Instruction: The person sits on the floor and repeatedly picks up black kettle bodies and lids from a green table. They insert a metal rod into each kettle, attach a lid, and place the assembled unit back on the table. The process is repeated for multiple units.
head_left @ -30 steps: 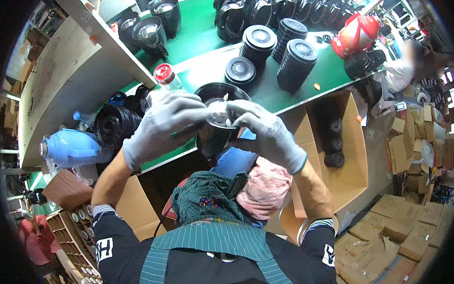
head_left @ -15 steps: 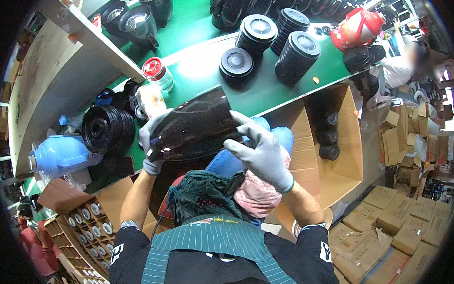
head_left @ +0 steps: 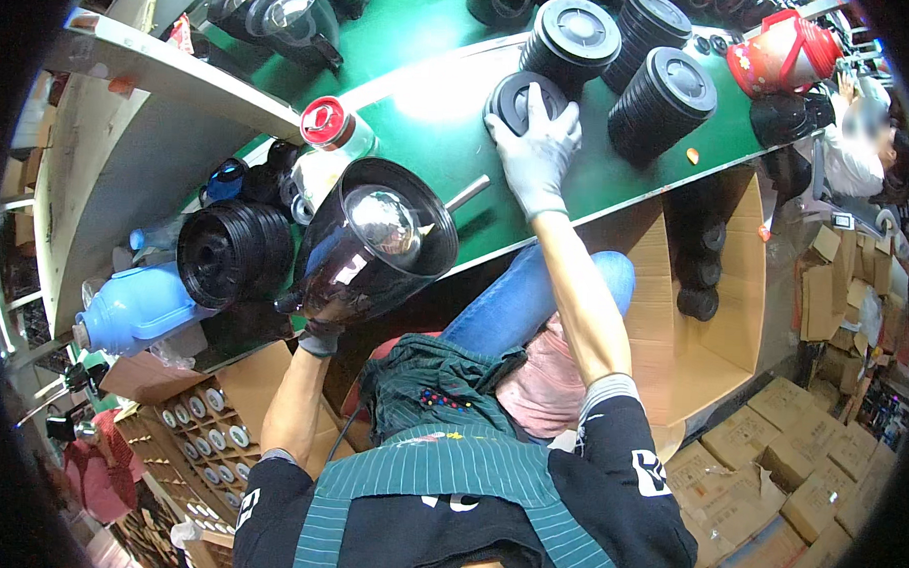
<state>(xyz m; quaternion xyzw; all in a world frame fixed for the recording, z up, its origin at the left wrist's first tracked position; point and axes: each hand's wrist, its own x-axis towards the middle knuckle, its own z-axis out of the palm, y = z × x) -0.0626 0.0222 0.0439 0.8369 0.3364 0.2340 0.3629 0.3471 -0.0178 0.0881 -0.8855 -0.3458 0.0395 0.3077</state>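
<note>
My left hand [head_left: 320,336] is closed round the lower part of a dark, see-through plastic jug body [head_left: 359,281], partly hidden behind it. The jug is tilted with its wide mouth up, and a shiny clear dome [head_left: 382,221] shows inside. On the green bench, my gloved right hand [head_left: 539,159] reaches forward and grips a black round lid [head_left: 514,91], fingers spread over its top and side. Behind that lid stands a tall stack of black lids [head_left: 575,33]. A short grey rod [head_left: 468,192] sticks out beside the jug's rim.
A red-capped clear jar [head_left: 338,125] stands left of the lid. Black ringed parts [head_left: 215,256] and a blue jug [head_left: 138,308] lie at the left. An open cardboard box [head_left: 743,324] sits right of my legs. A red jug [head_left: 783,55] and a person in white [head_left: 855,148] are at far right.
My right hand has left the jug body and moved forward onto the black lid. My left hand keeps the jug, which has turned so its mouth faces up. The view has shifted.
</note>
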